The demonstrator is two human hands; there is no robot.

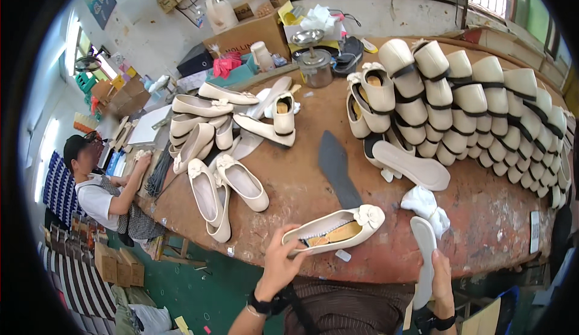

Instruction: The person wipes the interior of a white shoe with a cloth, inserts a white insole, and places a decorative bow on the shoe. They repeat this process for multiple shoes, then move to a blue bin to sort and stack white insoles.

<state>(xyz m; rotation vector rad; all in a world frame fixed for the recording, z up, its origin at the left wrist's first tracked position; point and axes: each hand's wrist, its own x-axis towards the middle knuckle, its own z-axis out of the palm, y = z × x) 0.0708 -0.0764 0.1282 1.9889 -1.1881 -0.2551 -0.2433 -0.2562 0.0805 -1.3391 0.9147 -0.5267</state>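
Observation:
At the table's front edge my left hand [282,256] grips the heel of a cream flat shoe [338,231]. A flower bow sits on its toe, which points right, and a tan inner sole shows inside. My right hand [442,274] is closed around a pale insole [424,250], held upright by its lower half. Just behind the shoe lies a dark grey sole-shaped piece [333,163]. Another pale insole [416,165] rests to the right, with a crumpled white cloth [426,207] in front of it.
Stacked cream shoes [476,100] fill the right side of the table [283,184]. Several loose shoes [208,136] lie at the left. Behind stand a lidded metal pot [315,66] and a cardboard box [253,36]. A co-worker [105,193] works at the far left.

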